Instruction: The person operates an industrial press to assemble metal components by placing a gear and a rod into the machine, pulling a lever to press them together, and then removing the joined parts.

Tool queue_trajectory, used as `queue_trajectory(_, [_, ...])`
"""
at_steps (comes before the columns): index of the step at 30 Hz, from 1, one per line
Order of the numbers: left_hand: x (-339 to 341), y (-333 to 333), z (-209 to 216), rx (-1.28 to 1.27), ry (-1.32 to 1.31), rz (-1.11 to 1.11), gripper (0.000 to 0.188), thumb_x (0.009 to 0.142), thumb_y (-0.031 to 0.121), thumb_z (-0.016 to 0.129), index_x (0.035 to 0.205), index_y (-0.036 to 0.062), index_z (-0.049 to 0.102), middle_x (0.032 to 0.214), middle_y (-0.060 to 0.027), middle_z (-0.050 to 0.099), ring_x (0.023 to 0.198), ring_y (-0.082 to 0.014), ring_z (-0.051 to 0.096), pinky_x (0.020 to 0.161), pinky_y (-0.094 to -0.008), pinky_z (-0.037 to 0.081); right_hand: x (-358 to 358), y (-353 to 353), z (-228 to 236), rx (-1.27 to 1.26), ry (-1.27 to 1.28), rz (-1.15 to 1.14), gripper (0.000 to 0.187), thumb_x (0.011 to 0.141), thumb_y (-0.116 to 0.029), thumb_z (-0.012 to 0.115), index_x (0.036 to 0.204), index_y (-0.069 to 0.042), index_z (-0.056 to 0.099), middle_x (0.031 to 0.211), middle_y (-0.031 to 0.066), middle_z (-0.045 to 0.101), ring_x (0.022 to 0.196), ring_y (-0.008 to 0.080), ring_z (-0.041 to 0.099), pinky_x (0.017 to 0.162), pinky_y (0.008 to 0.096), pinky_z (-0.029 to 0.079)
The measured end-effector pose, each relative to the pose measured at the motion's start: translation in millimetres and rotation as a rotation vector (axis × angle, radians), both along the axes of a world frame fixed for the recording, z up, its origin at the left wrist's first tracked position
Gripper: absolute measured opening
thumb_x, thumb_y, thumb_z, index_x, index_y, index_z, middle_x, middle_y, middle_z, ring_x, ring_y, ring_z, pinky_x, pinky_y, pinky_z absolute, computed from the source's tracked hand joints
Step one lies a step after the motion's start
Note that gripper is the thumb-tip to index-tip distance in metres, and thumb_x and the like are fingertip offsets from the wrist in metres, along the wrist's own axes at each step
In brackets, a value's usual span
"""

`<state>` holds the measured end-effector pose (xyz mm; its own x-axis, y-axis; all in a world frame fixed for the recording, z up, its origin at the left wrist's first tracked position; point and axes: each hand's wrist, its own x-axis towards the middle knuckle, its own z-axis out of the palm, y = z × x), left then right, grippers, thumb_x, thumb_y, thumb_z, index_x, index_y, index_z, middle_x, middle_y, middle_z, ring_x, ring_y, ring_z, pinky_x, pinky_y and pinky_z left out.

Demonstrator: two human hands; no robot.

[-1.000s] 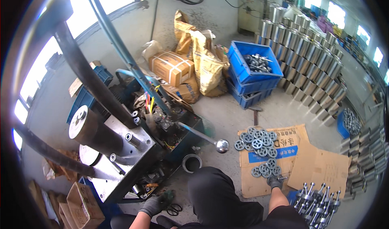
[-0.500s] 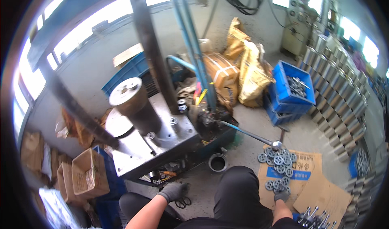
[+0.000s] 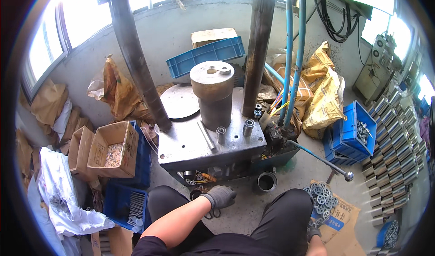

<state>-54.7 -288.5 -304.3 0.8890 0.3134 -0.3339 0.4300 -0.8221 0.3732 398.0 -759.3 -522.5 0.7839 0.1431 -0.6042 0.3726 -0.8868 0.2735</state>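
Note:
My left hand [image 3: 220, 197], in a dark grey glove, hovers over the floor between my knees with its fingers curled closed. Anything within that grip is hidden. Dark scissor-like loops [image 3: 213, 214] show just below it. My gloved right hand [image 3: 312, 232] is low beside my right knee, at the near end of a group of grey spoked metal wheels [image 3: 321, 199]. The knee partly covers it, and its fingers do not show clearly. The wheels lie on a flattened cardboard sheet [image 3: 346, 210].
Ahead stands a press table [image 3: 181, 149] carrying a thick steel cylinder [image 3: 212, 95], a bar [image 3: 206, 136] and small sleeves [image 3: 248, 127]. A long-handled lever [image 3: 319, 160] sticks out right. Nearby are a round can [image 3: 265, 182], blue crates [image 3: 355, 129], cartons [image 3: 113, 149] and stacked metal tubes [image 3: 392, 152].
My view has turned left, so the press table now appears nearer the middle. The left hand remains closed near the loops; the right hand stays by the wheels, now partly behind my knee.

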Motion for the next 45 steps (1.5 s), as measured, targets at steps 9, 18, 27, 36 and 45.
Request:
queue_trajectory(9, [8,2,7,0.008,-0.028,-0.042,0.037,0.098,0.040,0.067,0.119,0.0108,0.072,0.121,-0.0201,0.070,0.109,-0.0422,0.070,0.092,-0.0539,0.056,-53,-2,29,0.300,-0.061,-0.385,0.051,0.098,-0.038,0.060,0.141,-0.011,0.063,0.141,0.0181,0.068,0.130,0.0374,0.066,0.105,0.0453,0.055])
queue_trajectory(18, [4,4,19,0.001,-0.031,-0.078,0.040,0.098,0.041,0.067,0.122,0.0103,0.072,0.120,-0.0204,0.070,0.111,-0.0405,0.070,0.095,-0.0526,0.055,-49,64,74,0.283,-0.167,0.011,0.050,0.088,-0.033,0.073,0.128,-0.004,0.069,0.133,0.0217,0.071,0.126,0.0395,0.068,0.105,0.0465,0.056])
queue_trajectory(27, [31,4,32,0.026,-0.174,-0.123,0.037,0.098,0.039,0.066,0.119,0.0097,0.073,0.117,-0.0203,0.072,0.112,-0.0398,0.070,0.096,-0.0520,0.055,68,84,122,0.264,-0.465,0.621,0.047,0.090,-0.047,0.066,0.111,-0.007,0.078,0.118,0.0237,0.075,0.109,0.0430,0.071,0.097,0.0517,0.056])
queue_trajectory(36, [11,10,18,0.051,-0.088,-0.063,0.038,0.097,0.039,0.068,0.122,0.0110,0.073,0.117,-0.0197,0.073,0.112,-0.0394,0.070,0.095,-0.0513,0.056,-36,301,253,0.400,-0.102,0.685,0.044,0.087,-0.029,0.070,0.127,-0.012,0.076,0.129,0.0233,0.070,0.119,0.0397,0.069,0.101,0.0458,0.056])
queue_trajectory(45, [24,16,7,-0.104,-0.295,0.297,0.050,0.101,0.045,0.064,0.127,0.0034,0.070,0.118,-0.0263,0.072,0.112,-0.0431,0.069,0.098,-0.0528,0.055,-129,380,344,0.224,0.054,1.240,0.030,0.080,-0.029,0.076,0.103,-0.010,0.076,0.109,0.0219,0.066,0.094,0.0435,0.070,0.087,0.0519,0.057])
